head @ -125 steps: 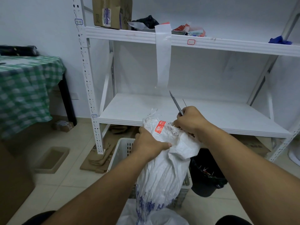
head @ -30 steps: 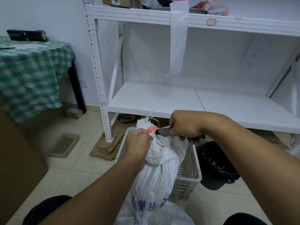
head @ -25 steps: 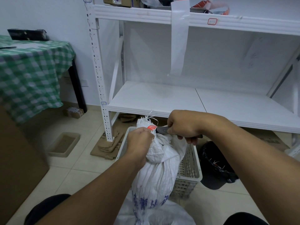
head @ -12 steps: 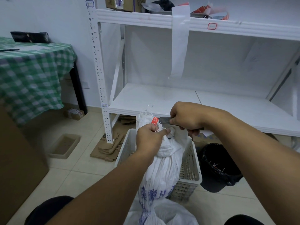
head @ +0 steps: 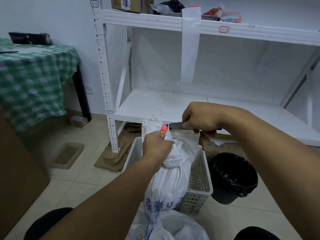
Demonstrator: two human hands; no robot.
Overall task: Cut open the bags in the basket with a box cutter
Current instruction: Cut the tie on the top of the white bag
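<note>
— Where the two forearms come in from the bottom edge, what lies nearest?

— Dark knees [head: 46,220] at the lower corners, and between them crumpled white plastic [head: 183,227] that the foot of the bag [head: 168,184] runs down into. That white woven bag, with blue print low on it, stands upright and covers the near wall and much of the inside of the white slatted basket [head: 206,179] behind it.

— And the hands?

— Fingers of the left hand [head: 156,144] are curled tight round the bunched neck of the bag, just under a red tag [head: 163,129]. Fingers of the right hand [head: 200,118] are closed round the box cutter [head: 176,125], held level. Its dark front end sticks out leftward to the tie beside the tag. Whether the blade touches the string I cannot tell; it is too small.

— What crowds the spot?

— A black bin [head: 233,177] stands just right of the basket. Flattened cardboard [head: 114,158] lies on the tiled floor to the left, at the foot of the rack's post, with a shallow tray [head: 66,155] farther left. A brown board [head: 17,170] fills the near left edge, blurred.

— Farther back?

— A white shelf rack [head: 110,84]. Its lower shelf [head: 155,104] is right behind the hands, and the right hand covers part of its front edge. A paper strip [head: 189,47] hangs from the upper shelf [head: 142,20], which carries boxes [head: 131,4] and loose wrappers. At left is a counter [head: 31,80] under a green checked cloth, with a black case [head: 29,38] on it and a small box [head: 78,120] on the floor beneath.
</note>
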